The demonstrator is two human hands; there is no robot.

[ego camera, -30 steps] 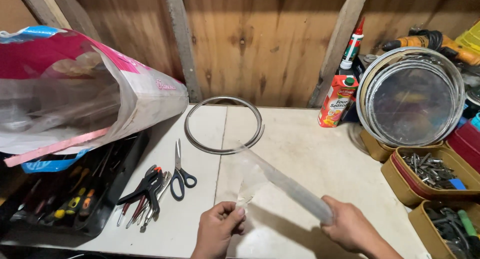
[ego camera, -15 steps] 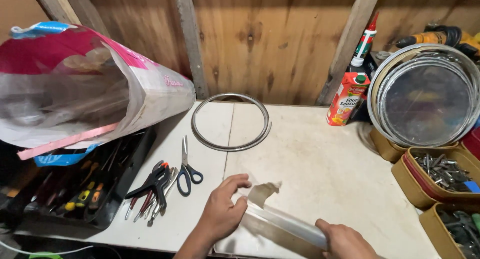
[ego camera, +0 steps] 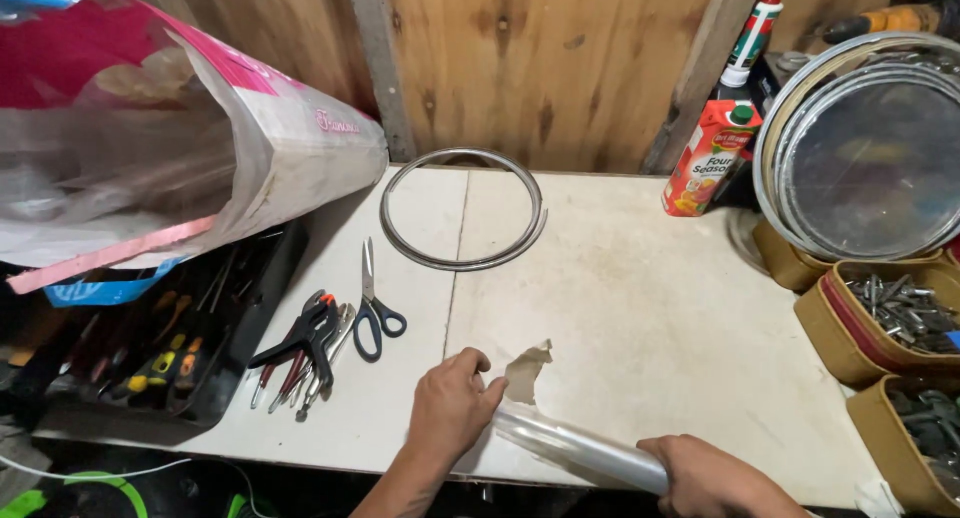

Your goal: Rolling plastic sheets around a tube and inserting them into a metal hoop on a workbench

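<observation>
1. A metal ring (ego camera: 463, 210) lies flat on the white worktable (ego camera: 640, 308), toward 12 o'clock.
2. Scissors (ego camera: 373, 303) with dark handles lie at 9 o'clock of the table's middle, blades pointing away.
3. Pliers (ego camera: 305, 346) are bunched just beside the scissors, at their 8 o'clock.
4. A big pink-and-white sack (ego camera: 150, 128) leans in at 10 o'clock.
5. A dark tool tray (ego camera: 165, 348) sits under the sack.
6. A red juice carton (ego camera: 711, 158) stands at 1 o'clock.
7. Round metal trays (ego camera: 870, 148) lean at 2 o'clock.
8. Tan boxes of screws (ego camera: 890, 313) sit at 3 o'clock.

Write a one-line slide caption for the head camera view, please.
Both hands, left hand and right hand, hold a clear film roll over a white workbench.
</observation>
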